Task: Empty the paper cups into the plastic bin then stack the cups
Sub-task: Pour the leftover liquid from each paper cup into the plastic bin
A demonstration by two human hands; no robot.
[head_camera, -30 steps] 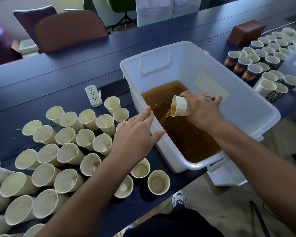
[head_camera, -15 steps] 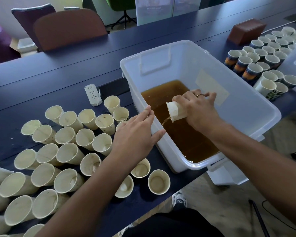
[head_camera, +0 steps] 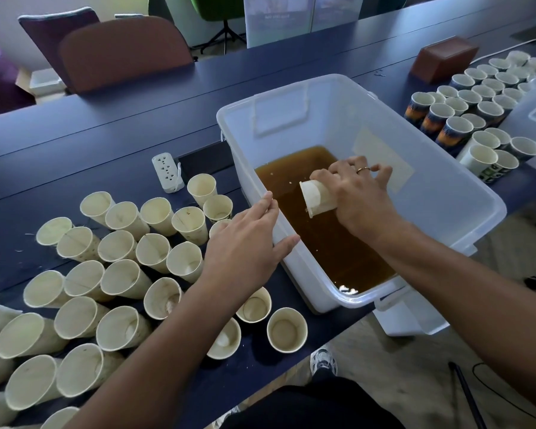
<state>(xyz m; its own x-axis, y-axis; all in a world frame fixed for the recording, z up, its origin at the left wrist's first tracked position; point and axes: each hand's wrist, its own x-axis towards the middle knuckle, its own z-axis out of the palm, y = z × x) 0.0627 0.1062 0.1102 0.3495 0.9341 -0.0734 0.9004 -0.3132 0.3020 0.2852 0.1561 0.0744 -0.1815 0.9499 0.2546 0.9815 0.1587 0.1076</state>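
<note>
The right hand [head_camera: 361, 196] grips a cream paper cup [head_camera: 317, 197] tipped mouth-down and leftward inside the translucent white plastic bin [head_camera: 452, 193], just above the brown liquid [head_camera: 322, 243] pooled in its bottom. The left hand [head_camera: 248, 246] rests with relaxed, nearly straight fingers on the bin's near-left rim, holding nothing. To the left, on the dark blue table [head_camera: 106, 134], stands a crowd of cream paper cups [head_camera: 118, 267], and a cluster of printed paper cups [head_camera: 471, 113] sits beyond the bin on the right.

Brown chair [head_camera: 124, 52] and purple chair [head_camera: 48, 30] stand behind the dark blue table [head_camera: 106, 131].
</note>
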